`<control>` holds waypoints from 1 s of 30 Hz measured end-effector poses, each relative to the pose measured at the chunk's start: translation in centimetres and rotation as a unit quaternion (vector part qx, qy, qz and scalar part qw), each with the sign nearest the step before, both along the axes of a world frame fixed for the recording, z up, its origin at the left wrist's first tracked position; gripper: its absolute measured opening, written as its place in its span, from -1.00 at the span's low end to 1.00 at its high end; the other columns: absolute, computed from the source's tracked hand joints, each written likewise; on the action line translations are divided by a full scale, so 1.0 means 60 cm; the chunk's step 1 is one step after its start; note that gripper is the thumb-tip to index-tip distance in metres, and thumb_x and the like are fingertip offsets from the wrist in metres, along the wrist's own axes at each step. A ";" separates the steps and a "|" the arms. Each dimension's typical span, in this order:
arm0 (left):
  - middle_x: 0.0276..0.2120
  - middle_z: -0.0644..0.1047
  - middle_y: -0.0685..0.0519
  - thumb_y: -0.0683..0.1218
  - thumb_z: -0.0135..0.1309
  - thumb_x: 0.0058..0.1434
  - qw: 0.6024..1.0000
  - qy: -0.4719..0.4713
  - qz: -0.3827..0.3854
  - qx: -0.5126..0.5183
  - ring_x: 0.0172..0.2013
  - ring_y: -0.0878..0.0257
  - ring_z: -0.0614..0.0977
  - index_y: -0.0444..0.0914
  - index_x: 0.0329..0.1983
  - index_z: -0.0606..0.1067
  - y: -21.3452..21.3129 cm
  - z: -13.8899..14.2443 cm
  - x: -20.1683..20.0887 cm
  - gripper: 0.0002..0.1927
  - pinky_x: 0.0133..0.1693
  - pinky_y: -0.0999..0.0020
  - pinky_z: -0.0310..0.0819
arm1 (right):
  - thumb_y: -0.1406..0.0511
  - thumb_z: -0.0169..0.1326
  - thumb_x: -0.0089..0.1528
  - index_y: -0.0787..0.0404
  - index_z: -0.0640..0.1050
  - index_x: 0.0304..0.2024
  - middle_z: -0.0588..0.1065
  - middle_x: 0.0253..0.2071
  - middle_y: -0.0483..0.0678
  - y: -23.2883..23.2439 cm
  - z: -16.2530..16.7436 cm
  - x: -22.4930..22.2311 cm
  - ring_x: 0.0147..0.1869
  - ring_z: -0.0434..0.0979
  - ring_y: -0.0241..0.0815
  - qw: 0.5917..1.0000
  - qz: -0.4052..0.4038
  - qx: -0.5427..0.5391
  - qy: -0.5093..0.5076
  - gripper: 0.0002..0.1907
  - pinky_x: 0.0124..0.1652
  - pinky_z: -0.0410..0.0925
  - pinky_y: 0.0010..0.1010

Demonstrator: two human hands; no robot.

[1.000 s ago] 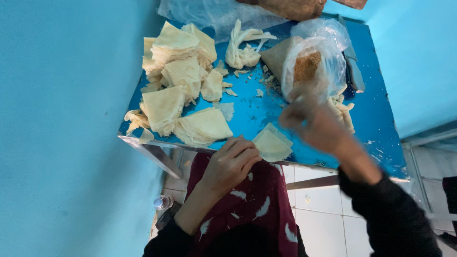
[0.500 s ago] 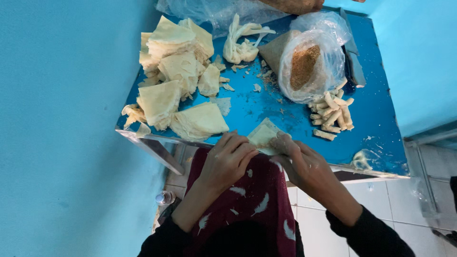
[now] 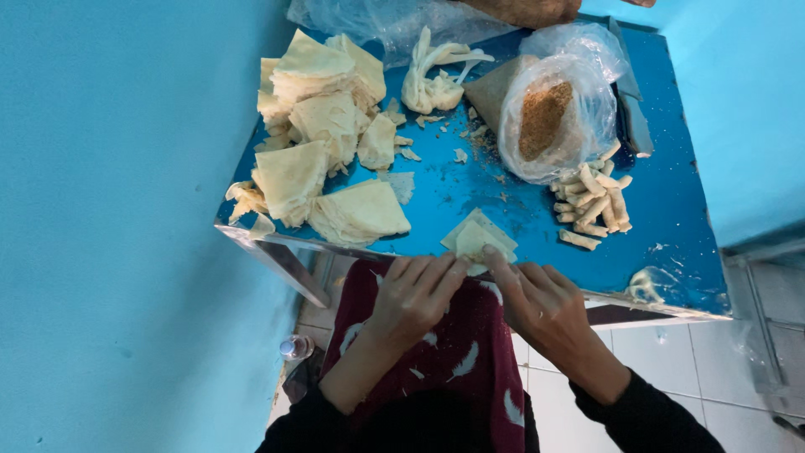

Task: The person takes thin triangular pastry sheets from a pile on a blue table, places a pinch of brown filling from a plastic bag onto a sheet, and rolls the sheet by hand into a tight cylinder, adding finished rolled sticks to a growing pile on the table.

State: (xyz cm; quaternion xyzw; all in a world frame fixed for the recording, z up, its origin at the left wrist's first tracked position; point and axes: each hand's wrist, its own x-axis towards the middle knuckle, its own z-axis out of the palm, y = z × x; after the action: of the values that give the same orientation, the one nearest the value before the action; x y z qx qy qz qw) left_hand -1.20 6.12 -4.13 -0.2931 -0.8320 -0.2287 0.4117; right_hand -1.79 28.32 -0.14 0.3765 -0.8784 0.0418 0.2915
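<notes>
Both hands fold a pastry sheet at table edge.
Left hand and right hand fingers pinch its near corner; finished rolls well apart.

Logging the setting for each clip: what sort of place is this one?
Probably a small food-preparation corner, at home or in a small shop. A blue table set between blue walls holds stacks of thin pastry sheets, a clear bag of brown filling and a pile of finished rolls. Both hands work one sheet at the table's edge.
</notes>
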 end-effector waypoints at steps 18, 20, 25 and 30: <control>-0.02 0.56 0.03 -0.18 0.16 0.27 0.998 -0.044 -0.040 0.038 -0.07 0.13 0.55 -0.28 0.09 0.50 0.015 -0.004 -0.002 -0.69 -0.06 0.17 0.40 | 0.46 0.21 0.19 0.27 0.05 0.46 0.52 0.17 0.16 0.000 -0.001 -0.003 0.14 0.63 -0.02 0.937 0.016 -0.233 -0.260 -0.11 0.04 0.54 -0.25; -0.05 0.56 0.04 -0.20 0.14 0.28 0.997 -0.041 -0.046 0.047 -0.08 0.14 0.55 -0.28 0.07 0.50 0.016 -0.002 -0.006 -0.71 -0.06 0.17 0.39 | 0.41 0.28 0.16 0.24 0.11 0.47 0.59 0.03 0.06 -0.002 0.007 -0.003 0.10 0.63 -0.01 0.947 0.003 -0.203 -0.249 -0.09 0.04 0.53 -0.23; -0.17 0.56 0.03 -0.23 0.12 0.23 0.992 -0.100 -0.046 0.064 -0.13 0.09 0.56 -0.25 -0.06 0.51 0.019 0.012 -0.019 -0.79 -0.06 0.15 0.37 | 0.34 0.31 0.13 0.22 0.18 0.45 0.65 -0.10 -0.04 -0.013 0.026 -0.017 0.00 0.61 0.03 0.976 0.022 -0.144 -0.164 -0.10 -0.03 0.40 -0.14; -0.34 0.55 -0.01 -0.18 0.16 0.16 0.977 -0.188 -0.046 0.088 -0.19 0.02 0.57 -0.14 -0.32 0.54 0.022 0.038 -0.055 -0.94 -0.13 0.11 0.38 | 0.44 0.25 0.14 0.07 0.15 0.49 0.62 -0.27 -0.02 -0.028 0.068 -0.065 -0.16 0.62 -0.04 0.921 -0.053 -0.170 -0.348 -0.08 -0.13 0.42 -0.23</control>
State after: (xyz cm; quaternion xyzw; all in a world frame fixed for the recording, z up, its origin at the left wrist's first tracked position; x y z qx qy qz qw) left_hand -4.53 7.42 -1.85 -0.2455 -0.8568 -0.3709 0.2609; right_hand -5.70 26.66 3.95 0.2358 -0.9228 0.3033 0.0293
